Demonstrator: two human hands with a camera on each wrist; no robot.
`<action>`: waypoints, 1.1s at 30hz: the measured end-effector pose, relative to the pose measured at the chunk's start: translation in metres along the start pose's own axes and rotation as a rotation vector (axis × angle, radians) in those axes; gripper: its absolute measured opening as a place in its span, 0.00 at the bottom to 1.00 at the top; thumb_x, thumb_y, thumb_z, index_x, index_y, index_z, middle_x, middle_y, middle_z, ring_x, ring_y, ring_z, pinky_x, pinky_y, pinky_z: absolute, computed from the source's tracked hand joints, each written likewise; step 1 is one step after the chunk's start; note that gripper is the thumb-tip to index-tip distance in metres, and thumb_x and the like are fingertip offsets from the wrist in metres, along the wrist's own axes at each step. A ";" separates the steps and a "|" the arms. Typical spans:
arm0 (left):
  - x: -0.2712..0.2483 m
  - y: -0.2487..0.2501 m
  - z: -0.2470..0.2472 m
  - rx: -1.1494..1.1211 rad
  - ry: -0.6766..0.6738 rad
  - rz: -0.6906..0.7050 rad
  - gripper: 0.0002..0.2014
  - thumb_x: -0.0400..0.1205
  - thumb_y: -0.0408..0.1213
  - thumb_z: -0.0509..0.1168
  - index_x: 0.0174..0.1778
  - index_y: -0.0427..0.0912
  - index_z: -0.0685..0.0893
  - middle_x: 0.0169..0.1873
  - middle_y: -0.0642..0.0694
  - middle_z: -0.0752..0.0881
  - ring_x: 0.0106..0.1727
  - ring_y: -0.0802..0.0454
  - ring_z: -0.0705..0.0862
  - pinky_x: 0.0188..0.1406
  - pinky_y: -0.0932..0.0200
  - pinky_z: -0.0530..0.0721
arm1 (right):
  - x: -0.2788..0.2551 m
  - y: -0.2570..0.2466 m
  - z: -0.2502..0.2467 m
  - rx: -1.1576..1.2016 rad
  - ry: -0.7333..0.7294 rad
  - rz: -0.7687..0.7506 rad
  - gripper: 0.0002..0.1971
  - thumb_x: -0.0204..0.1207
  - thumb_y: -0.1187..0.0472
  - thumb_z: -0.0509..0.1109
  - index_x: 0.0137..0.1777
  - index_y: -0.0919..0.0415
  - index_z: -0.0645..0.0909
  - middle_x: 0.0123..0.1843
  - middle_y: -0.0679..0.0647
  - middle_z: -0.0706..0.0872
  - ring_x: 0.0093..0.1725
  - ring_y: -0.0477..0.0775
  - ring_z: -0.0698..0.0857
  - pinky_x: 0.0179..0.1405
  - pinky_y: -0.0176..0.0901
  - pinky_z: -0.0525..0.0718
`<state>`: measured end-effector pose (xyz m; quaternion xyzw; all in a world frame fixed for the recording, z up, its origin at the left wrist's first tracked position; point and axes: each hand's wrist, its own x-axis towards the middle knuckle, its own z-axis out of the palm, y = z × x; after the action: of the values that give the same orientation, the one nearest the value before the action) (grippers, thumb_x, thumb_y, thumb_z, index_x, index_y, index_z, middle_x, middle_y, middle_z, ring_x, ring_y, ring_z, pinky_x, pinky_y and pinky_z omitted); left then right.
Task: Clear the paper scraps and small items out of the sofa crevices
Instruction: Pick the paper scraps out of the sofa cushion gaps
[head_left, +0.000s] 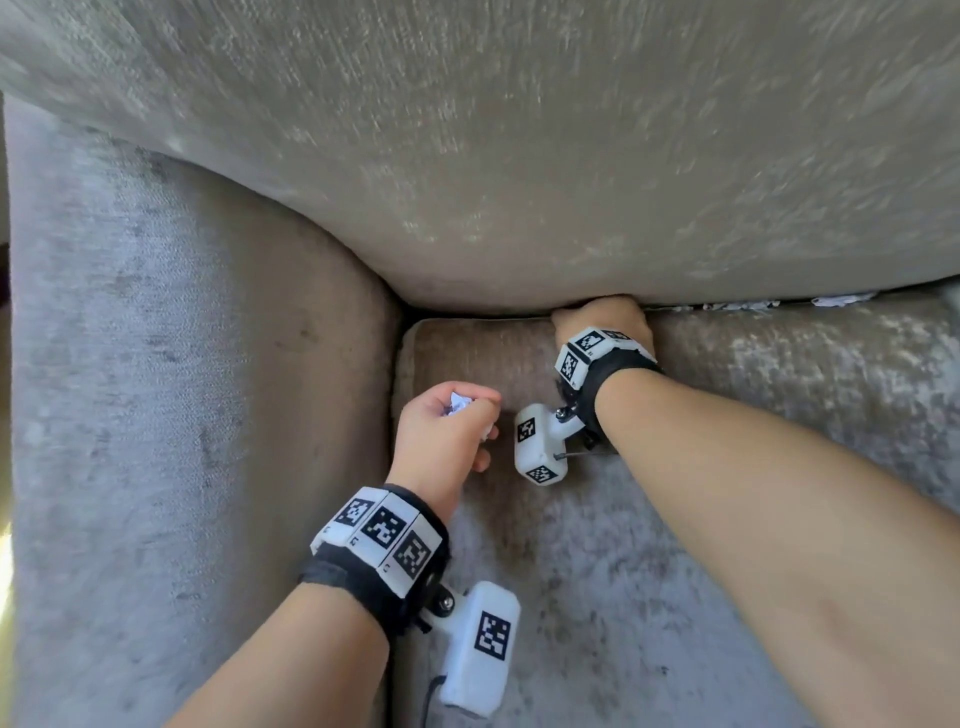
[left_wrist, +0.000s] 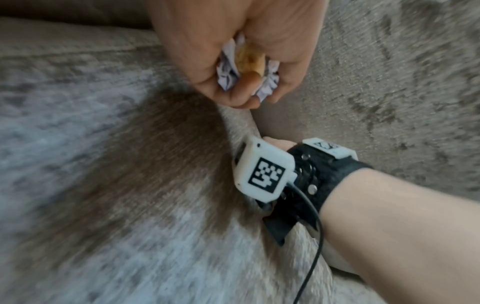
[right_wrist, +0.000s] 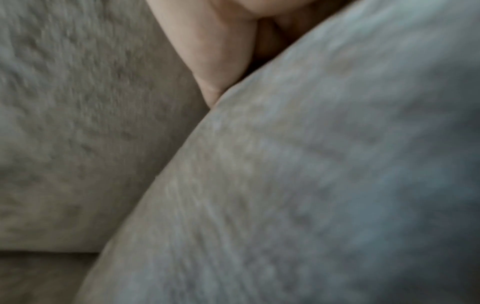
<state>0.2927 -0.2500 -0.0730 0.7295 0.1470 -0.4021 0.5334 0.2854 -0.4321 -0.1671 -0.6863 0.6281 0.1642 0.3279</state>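
My left hand (head_left: 457, 431) hovers over the seat cushion (head_left: 649, 571) near the sofa corner, its fingers curled round crumpled white paper (head_left: 460, 403). The left wrist view shows that hand (left_wrist: 233, 41) gripping the paper scraps (left_wrist: 227, 76) together with a small tan item (left_wrist: 250, 59). My right hand (head_left: 602, 319) is pushed into the crevice (head_left: 493, 313) between the back cushion (head_left: 519, 156) and the seat. Its fingertips are hidden there. In the right wrist view the right hand (right_wrist: 221, 51) disappears between the two cushions. More white paper scraps (head_left: 743, 305) lie in the crevice further right.
The sofa armrest (head_left: 182, 364) rises on the left, close to my left hand. Another pale scrap (head_left: 841, 299) shows at the far right of the crevice. My right wrist's camera unit (left_wrist: 265, 172) hangs just above the seat fabric.
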 end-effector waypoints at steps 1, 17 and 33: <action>-0.002 -0.001 0.000 -0.010 -0.001 -0.002 0.12 0.77 0.24 0.65 0.32 0.44 0.86 0.26 0.52 0.83 0.29 0.55 0.79 0.20 0.61 0.72 | 0.000 0.002 -0.003 0.040 -0.017 -0.022 0.15 0.65 0.46 0.70 0.43 0.58 0.84 0.47 0.54 0.89 0.47 0.61 0.87 0.42 0.40 0.77; -0.037 -0.002 0.083 -0.186 -0.224 -0.058 0.06 0.83 0.39 0.67 0.49 0.39 0.84 0.27 0.45 0.82 0.23 0.53 0.74 0.20 0.63 0.69 | -0.110 0.114 -0.098 0.194 -0.233 -0.742 0.04 0.75 0.54 0.72 0.46 0.47 0.89 0.50 0.40 0.87 0.46 0.36 0.82 0.40 0.28 0.76; -0.056 -0.009 0.139 -0.130 -0.223 -0.093 0.05 0.80 0.24 0.67 0.45 0.38 0.84 0.31 0.45 0.80 0.23 0.57 0.77 0.20 0.65 0.71 | -0.032 0.147 -0.154 0.287 -0.048 -0.339 0.15 0.82 0.48 0.63 0.62 0.49 0.84 0.60 0.44 0.88 0.59 0.46 0.85 0.53 0.36 0.77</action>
<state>0.1913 -0.3594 -0.0522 0.6367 0.1462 -0.4944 0.5734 0.1092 -0.5086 -0.0700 -0.7243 0.5127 0.0321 0.4598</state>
